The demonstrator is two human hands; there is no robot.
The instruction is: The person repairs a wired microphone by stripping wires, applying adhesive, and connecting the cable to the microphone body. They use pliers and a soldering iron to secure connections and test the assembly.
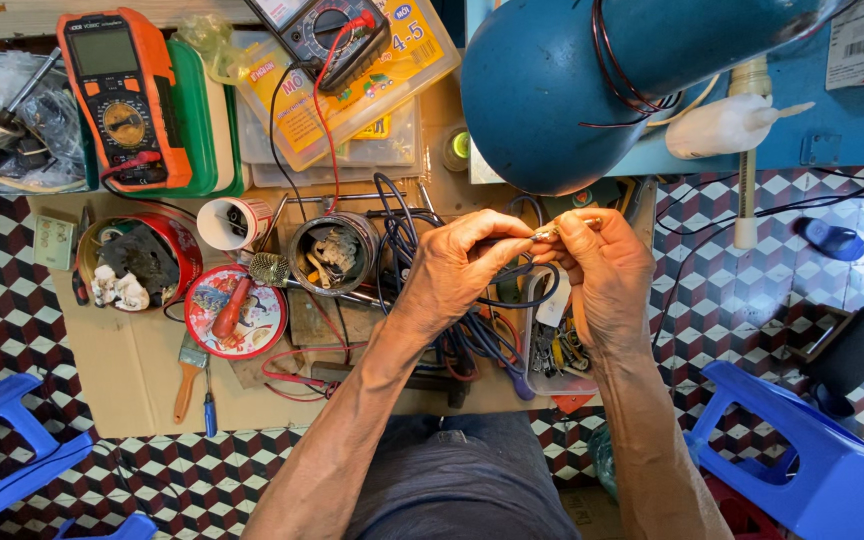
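Brass-coloured, a small metal part [549,233] sits pinched between both hands under the blue lamp shade [572,90]. Left hand [462,265] curls tight, fingertips closing on it; right hand [604,270] grips its right end, above tangled blue cables [472,335].

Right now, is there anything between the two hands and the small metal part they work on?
Nothing visible. The left hand and the right hand both pinch the small metal part directly with their fingers, above the blue wires. The blue lamp hangs beyond it, apart from the hands.
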